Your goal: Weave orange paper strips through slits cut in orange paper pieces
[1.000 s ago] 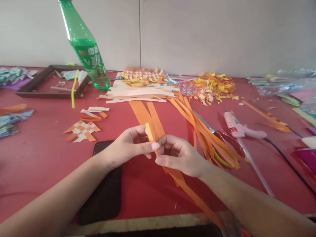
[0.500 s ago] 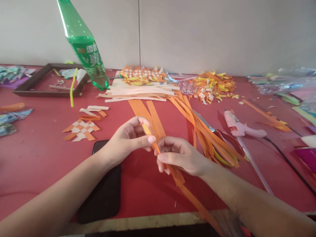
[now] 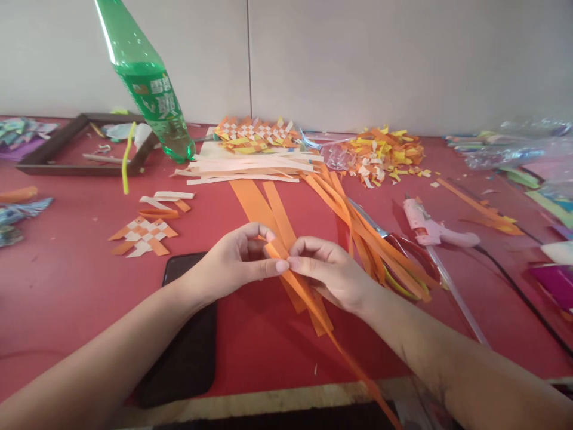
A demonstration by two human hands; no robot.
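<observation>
Both hands pinch one long orange paper strip, near its upper end. My left hand grips it between thumb and curled fingers. My right hand pinches the same strip close by, the two thumbtips almost touching. From there the strip runs down over the table's front edge. Under the hands lie wider orange strips on the red table. White paper strips are stacked behind them. A woven orange-and-white paper fish lies to the left.
A black phone lies under my left forearm. A pink glue gun with its cord and red-handled scissors under orange strips are to the right. At the back are a green bottle, a dark frame and orange-yellow paper scraps.
My hands have come closer together on the strip, the thumbs now nearly meeting. The strip's end, earlier sticking up past my left thumb, is turned differently. The view has shifted slightly.
</observation>
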